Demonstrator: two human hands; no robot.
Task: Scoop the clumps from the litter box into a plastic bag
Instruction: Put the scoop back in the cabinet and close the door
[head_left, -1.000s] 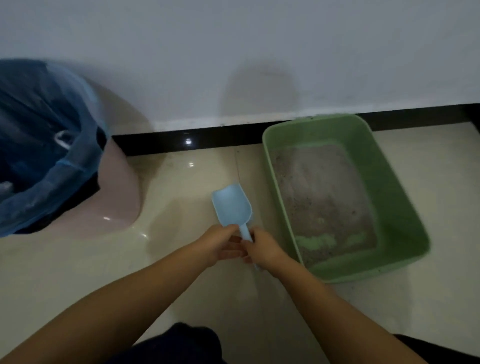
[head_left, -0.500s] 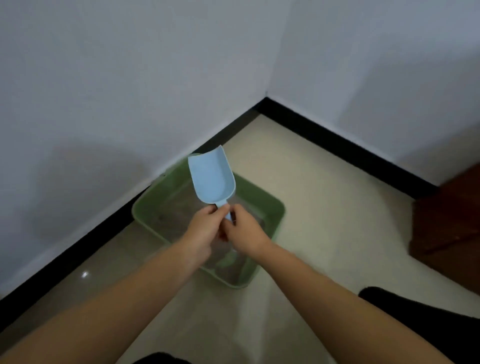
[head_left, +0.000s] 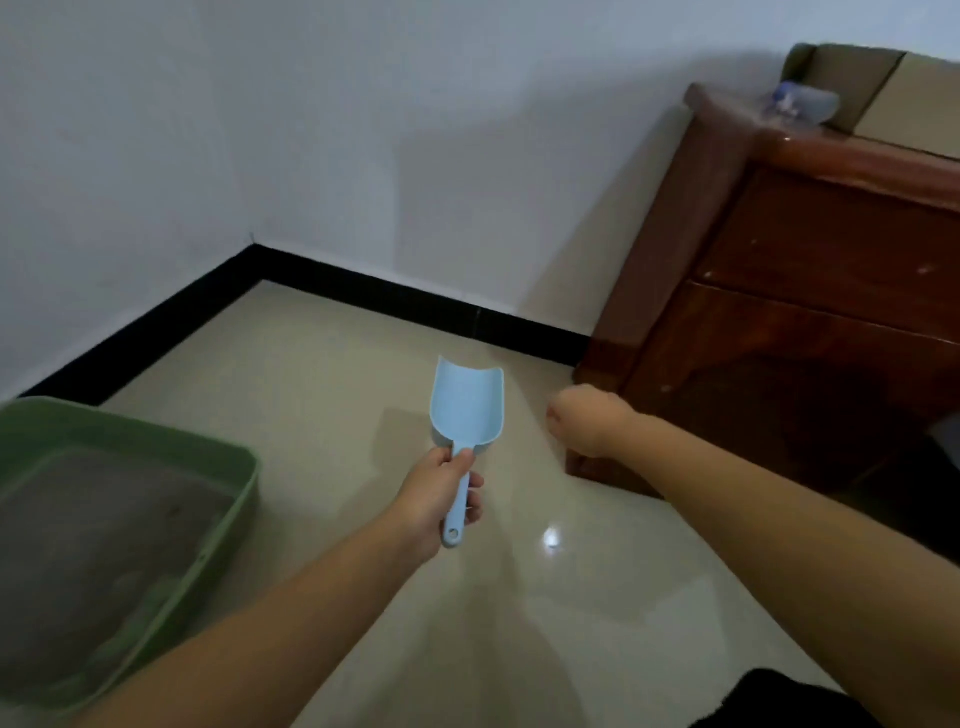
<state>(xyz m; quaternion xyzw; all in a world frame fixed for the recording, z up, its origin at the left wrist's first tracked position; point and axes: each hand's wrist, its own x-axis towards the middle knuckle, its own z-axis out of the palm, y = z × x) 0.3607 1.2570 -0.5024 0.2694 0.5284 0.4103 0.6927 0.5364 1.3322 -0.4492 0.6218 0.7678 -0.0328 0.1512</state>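
Now left hand (head_left: 439, 496) grasps scoop (head_left: 466, 415) handle, bowl empty, pointing 12 o'clock, ready to dig. Right hand (head_left: 584, 422) clenched, empty, at 3 o'clock. Box (head_left: 228, 499) at 9 o'clock.

There are one light blue plastic scoop (head_left: 467, 410), one green plastic litter box (head_left: 236, 475), one reddish-brown wooden cabinet (head_left: 810, 291) and two bare hands.

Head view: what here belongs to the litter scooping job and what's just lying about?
For the job: light blue plastic scoop, held by left hand; green plastic litter box with grey litter.

Just around: reddish-brown wooden cabinet; beige cardboard box on top.
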